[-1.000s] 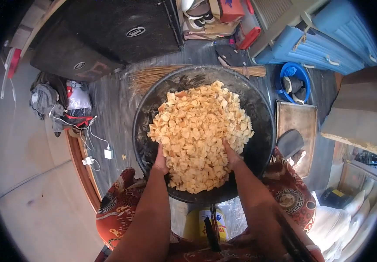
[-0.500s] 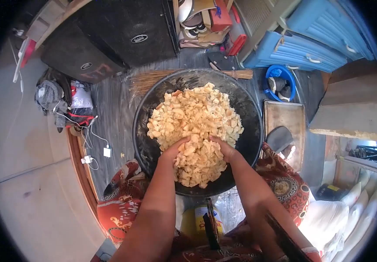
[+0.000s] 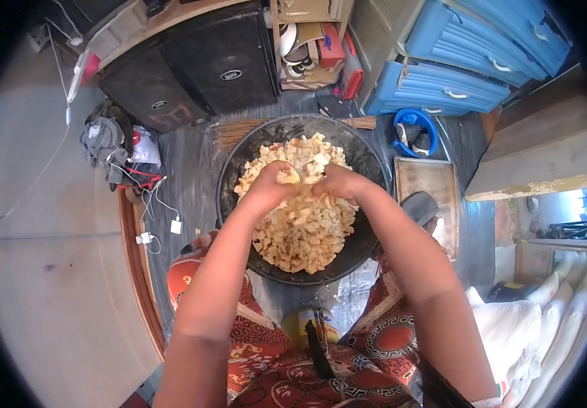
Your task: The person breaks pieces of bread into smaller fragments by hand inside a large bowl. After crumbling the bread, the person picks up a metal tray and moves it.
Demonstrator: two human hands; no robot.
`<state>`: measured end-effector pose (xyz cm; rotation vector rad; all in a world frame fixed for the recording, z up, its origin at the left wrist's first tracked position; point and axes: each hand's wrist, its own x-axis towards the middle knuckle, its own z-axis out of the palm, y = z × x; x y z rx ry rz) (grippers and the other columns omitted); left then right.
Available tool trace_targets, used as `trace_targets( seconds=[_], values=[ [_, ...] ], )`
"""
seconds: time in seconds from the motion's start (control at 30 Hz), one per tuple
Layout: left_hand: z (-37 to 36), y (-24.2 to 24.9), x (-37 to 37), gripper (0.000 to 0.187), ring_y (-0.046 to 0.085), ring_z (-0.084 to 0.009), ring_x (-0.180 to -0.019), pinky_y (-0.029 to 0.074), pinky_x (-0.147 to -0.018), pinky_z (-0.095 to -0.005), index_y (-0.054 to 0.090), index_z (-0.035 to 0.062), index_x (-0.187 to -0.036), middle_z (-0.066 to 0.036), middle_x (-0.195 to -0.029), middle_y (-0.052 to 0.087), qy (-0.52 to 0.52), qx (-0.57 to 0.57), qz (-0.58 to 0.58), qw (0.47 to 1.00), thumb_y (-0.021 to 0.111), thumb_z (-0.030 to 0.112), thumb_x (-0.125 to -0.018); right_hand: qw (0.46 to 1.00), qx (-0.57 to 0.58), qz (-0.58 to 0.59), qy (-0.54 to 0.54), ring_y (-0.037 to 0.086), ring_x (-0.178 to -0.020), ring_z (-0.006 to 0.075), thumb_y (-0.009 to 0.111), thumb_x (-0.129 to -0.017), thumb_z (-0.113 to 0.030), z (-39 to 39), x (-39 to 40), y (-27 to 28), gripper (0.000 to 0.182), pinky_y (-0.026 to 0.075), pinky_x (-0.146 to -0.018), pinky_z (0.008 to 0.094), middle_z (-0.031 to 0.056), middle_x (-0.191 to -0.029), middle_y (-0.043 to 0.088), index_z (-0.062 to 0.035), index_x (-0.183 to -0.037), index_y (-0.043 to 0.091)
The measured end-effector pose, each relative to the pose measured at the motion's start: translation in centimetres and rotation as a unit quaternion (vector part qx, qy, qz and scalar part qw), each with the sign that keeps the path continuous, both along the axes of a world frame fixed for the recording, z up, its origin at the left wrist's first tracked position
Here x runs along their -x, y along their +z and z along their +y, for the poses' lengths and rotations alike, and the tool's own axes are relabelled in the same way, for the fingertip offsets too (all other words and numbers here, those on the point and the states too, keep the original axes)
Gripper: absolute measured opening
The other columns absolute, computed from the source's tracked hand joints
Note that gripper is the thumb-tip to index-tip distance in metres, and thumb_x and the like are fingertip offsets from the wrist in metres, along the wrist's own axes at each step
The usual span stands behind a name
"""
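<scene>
A wide black basin (image 3: 368, 238) holds a heap of pale, bread-like chunks (image 3: 300, 238). Over the middle of the heap my left hand (image 3: 271, 185) is curled around a few chunks, a yellowish one showing at its fingers. My right hand (image 3: 337, 183) faces it closely, closed on more whitish chunks at the fingertips. Between and under the hands some pieces look blurred, as if falling. The basin stands between my knees, which are covered by red patterned cloth (image 3: 395, 333).
A straw broom (image 3: 239, 132) lies behind the basin. To the right are a blue bucket (image 3: 431, 132) with shoes and a metal tray (image 3: 409, 178) with a dark item on it. Black speakers (image 3: 218, 68), blue drawers (image 3: 457, 47), cables and a charger (image 3: 175, 226) surround the floor.
Both hands have risen out of the heap, drawn closer together and lifted chunks with them. The head view has shifted, so more of the lap shows.
</scene>
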<state>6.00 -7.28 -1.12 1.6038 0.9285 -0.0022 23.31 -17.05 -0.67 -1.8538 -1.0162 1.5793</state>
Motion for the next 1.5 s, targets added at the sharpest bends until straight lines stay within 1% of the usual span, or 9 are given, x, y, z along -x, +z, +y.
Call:
trace_targets(
  seconds=[0.2, 0.27, 0.6, 0.67, 0.8, 1.0, 1.23, 1.37, 1.5],
  values=[
    [-1.2, 3.1, 2.5, 0.055, 0.049, -0.0265, -0.111, 0.038, -0.094, -0.0333, 0.047, 0.0053, -0.124, -0.014, -0.123, 0.047, 0.010, -0.047, -0.087, 0.995, 0.069, 0.021, -0.076, 0.996, -0.079, 0.017, 0.038, 0.054, -0.097, 0.0221, 0.069, -0.069, -0.013, -0.2, 0.5, 1.6, 0.064, 0.044, -0.083, 0.0307, 0.0116, -0.117, 0.049, -0.0060, -0.128, 0.045],
    [-0.4, 3.3, 3.8, 0.053, 0.048, -0.0303, -0.115, 0.037, -0.097, -0.0352, 0.050, 0.0044, -0.121, -0.016, -0.123, 0.048, -0.060, -0.201, -0.039, 0.977, 0.069, 0.028, -0.077, 0.995, -0.100, 0.014, 0.026, 0.052, -0.102, 0.0224, 0.070, -0.070, -0.014, -0.3, 0.3, -0.5, 0.061, 0.042, -0.088, 0.0317, 0.0111, -0.116, 0.050, -0.0056, -0.126, 0.047],
    [4.0, 6.2, 5.1, 0.052, 0.050, -0.0356, -0.111, 0.039, -0.094, -0.0386, 0.051, 0.0018, -0.119, -0.020, -0.119, 0.053, -0.132, -0.258, 0.076, 0.954, 0.065, 0.031, -0.079, 0.982, 0.066, -0.172, -0.042, 0.048, -0.114, 0.0364, 0.075, -0.068, -0.038, 4.8, -0.6, -15.2, 0.076, 0.041, -0.094, 0.0373, 0.0235, -0.133, 0.039, -0.0107, -0.131, 0.044],
    [4.9, 5.8, 5.3, 0.052, 0.050, -0.0352, -0.112, 0.039, -0.094, -0.0383, 0.050, 0.0022, -0.120, -0.019, -0.120, 0.053, -0.136, -0.265, 0.095, 0.950, 0.064, 0.031, -0.080, 0.975, 0.067, -0.197, -0.080, 0.034, -0.126, 0.0411, 0.075, -0.067, -0.046, 7.1, 2.4, -19.1, 0.087, 0.036, -0.100, 0.0429, 0.0266, -0.143, 0.020, -0.0156, -0.138, 0.034],
    [6.1, 5.5, 5.5, 0.052, 0.049, -0.0353, -0.114, 0.038, -0.096, -0.0381, 0.049, 0.0028, -0.121, -0.020, -0.120, 0.053, -0.136, -0.211, 0.140, 0.958, 0.064, 0.031, -0.080, 0.932, 0.177, -0.286, 0.132, 0.004, -0.137, 0.0424, 0.073, -0.067, -0.049, 7.9, 11.2, -17.3, 0.093, 0.021, -0.096, 0.0722, 0.0200, -0.149, -0.005, -0.0283, -0.143, 0.024],
    [7.3, 5.1, 4.7, 0.052, 0.049, -0.0356, -0.114, 0.038, -0.096, -0.0387, 0.049, 0.0044, -0.123, -0.020, -0.121, 0.053, -0.130, -0.222, 0.104, 0.961, 0.062, 0.031, -0.081, 0.869, 0.169, -0.294, 0.361, 0.019, -0.135, 0.0402, 0.074, -0.068, -0.041, -0.6, 11.6, -16.9, 0.085, 0.029, -0.097, 0.0664, 0.0117, -0.152, -0.001, -0.0300, -0.140, 0.030],
    [8.2, 4.7, 3.5, 0.052, 0.050, -0.0362, -0.112, 0.039, -0.095, -0.0388, 0.048, 0.0041, -0.122, -0.021, -0.119, 0.054, -0.137, -0.219, 0.101, 0.961, 0.063, 0.031, -0.081, 0.945, 0.203, -0.220, 0.134, 0.044, -0.118, 0.0387, 0.078, -0.064, -0.038, -3.8, 1.9, -24.7, 0.087, 0.042, -0.095, 0.0456, 0.0190, -0.136, 0.037, -0.0155, -0.137, 0.037],
    [8.9, 3.5, 3.8, 0.051, 0.050, -0.0363, -0.112, 0.039, -0.094, -0.0386, 0.048, 0.0040, -0.122, -0.021, -0.118, 0.054, -0.124, -0.242, 0.087, 0.958, 0.063, 0.031, -0.080, 0.960, 0.183, -0.199, 0.076, 0.047, -0.115, 0.0370, 0.078, -0.064, -0.037, -0.9, 0.8, -20.5, 0.089, 0.040, -0.096, 0.0387, 0.0191, -0.128, 0.047, -0.0096, -0.137, 0.035],
    [9.3, 4.2, 3.3, 0.052, 0.051, -0.0364, -0.111, 0.040, -0.093, -0.0384, 0.049, 0.0028, -0.121, -0.022, -0.117, 0.054, -0.123, -0.235, 0.082, 0.961, 0.063, 0.031, -0.080, 0.980, 0.072, 0.128, -0.138, 0.048, -0.116, 0.0300, 0.069, -0.070, -0.023, -0.2, 0.0, -18.6, 0.079, 0.037, -0.098, 0.0381, 0.0164, -0.128, 0.048, -0.0101, -0.139, 0.032]
  ],
)
